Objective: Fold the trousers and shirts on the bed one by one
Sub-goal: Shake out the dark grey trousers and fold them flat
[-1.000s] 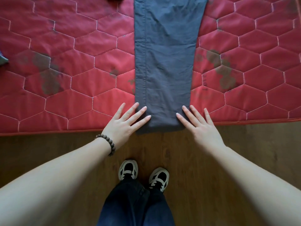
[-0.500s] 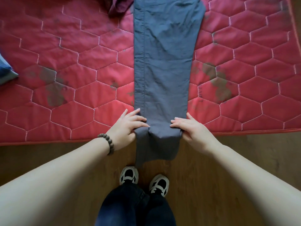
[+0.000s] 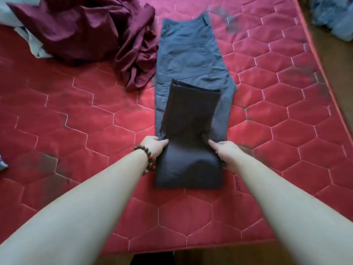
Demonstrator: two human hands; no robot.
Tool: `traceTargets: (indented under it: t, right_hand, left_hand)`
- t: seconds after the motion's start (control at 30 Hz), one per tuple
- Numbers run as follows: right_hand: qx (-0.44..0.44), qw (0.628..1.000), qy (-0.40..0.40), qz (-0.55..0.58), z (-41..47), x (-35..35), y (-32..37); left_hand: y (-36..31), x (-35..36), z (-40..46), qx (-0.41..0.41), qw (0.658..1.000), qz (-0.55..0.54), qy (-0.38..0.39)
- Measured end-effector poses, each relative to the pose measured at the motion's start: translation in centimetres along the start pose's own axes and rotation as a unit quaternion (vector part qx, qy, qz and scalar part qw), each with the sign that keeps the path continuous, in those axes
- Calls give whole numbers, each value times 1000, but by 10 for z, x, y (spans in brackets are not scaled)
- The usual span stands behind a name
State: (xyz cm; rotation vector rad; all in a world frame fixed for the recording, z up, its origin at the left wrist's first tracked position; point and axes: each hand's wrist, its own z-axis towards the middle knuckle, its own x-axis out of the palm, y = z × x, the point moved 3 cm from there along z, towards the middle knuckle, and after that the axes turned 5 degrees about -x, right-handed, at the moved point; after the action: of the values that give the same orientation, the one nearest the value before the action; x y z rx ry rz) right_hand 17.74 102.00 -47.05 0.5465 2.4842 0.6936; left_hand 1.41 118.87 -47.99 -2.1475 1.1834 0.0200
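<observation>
Where both hands (image 3: 155, 145) (image 3: 226, 153) pinch the trousers (image 3: 191, 60), fingertips stay hidden.

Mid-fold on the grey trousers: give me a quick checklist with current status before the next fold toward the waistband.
1. Leg ends folded up over the grey trousers: ok, hem lies across the thigh area.
2. Left hand on the left edge of the fold: ok, gripping the cloth.
3. Right hand on the right edge: ok, gripping the cloth.
4. Folded layer square with the layer below: not ok, hem sits slanted.
5. Fold crease flat: not ok, it puffs up.
6. Maroon garment clear of the fold path: cannot tell, it touches the trousers' left edge.
</observation>
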Motion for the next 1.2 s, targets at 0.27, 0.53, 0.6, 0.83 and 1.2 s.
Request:
traceTargets:
  t: [0.27, 0.53, 0.6, 0.83, 1.2]
  right_hand:
    - [-100, 988, -102, -51, 20, -4, 13]
    - [-156, 982, -100, 31, 48, 3, 61]
    - [-212, 968, -131, 30, 46, -3, 74]
    - [-228, 958, -172, -5, 76, -21, 111]
    - [-213, 965, -153, -11, 128, -26, 142]
  left_hand:
    - [-19, -8, 33, 79, 995, 19, -49]
    - [-66, -6, 57, 106, 992, -41, -49]
    - [-75, -8, 54, 136, 982, -130, -26]
    - [-116, -13, 80, 154, 975, -138, -85]
    - [-147, -16, 122, 168, 973, -43, -151]
